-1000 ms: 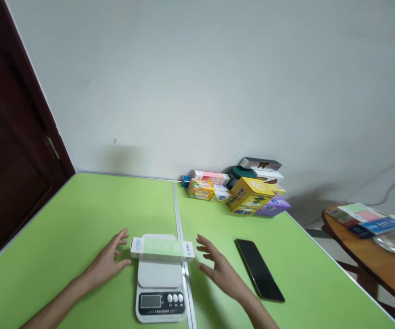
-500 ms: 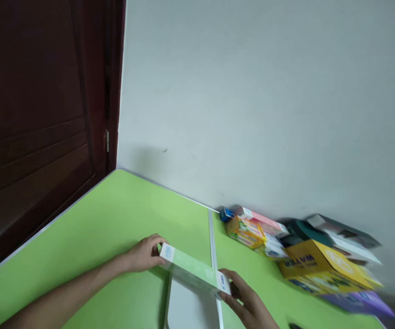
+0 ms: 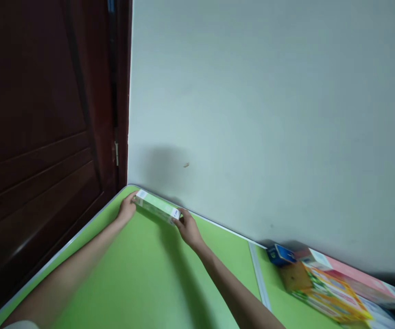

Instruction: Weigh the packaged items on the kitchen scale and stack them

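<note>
A long, narrow green and white box lies level at the far corner of the green table, close to the wall. My left hand grips its left end, with the fingers closed on the white end. On the right end, my right hand pinches the box between thumb and fingers. Whether the underside touches the table, I cannot tell. Both arms reach far forward across the tabletop.
A dark wooden door borders the table's left side. The pale wall runs along the back. At the right stand a small blue box, a yellow box and a long pink box.
Both hands have carried the green and white box away from me and to the left, from above the whitish flat thing to the back corner. The view has turned left.
</note>
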`<action>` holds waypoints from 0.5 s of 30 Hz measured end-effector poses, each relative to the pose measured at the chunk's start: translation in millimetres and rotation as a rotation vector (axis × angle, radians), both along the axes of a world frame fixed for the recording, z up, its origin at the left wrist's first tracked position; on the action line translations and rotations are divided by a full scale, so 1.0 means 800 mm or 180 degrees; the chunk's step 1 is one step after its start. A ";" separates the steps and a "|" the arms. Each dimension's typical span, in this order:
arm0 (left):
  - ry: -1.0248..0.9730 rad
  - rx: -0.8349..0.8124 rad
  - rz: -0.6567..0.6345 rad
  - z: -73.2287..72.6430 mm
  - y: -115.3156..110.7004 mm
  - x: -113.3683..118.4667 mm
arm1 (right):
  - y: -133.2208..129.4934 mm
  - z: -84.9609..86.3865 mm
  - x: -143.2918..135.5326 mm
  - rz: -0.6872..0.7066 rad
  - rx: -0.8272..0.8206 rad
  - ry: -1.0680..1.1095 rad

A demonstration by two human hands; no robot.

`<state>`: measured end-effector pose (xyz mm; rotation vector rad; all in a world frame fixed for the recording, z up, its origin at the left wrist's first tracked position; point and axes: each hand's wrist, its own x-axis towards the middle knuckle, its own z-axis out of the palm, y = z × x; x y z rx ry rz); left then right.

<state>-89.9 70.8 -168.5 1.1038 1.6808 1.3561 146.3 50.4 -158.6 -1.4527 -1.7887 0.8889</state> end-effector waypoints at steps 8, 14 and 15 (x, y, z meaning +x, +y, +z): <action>0.0013 0.0149 0.0517 -0.028 0.094 -0.041 | 0.090 -0.033 -0.065 -0.0122 0.0015 0.0027; -0.0068 0.0225 0.0666 -0.052 0.119 -0.032 | 0.110 -0.054 -0.073 -0.0281 0.0098 0.0042; -0.0087 0.0246 0.0700 -0.053 0.121 -0.029 | 0.112 -0.055 -0.073 -0.0286 0.0131 0.0037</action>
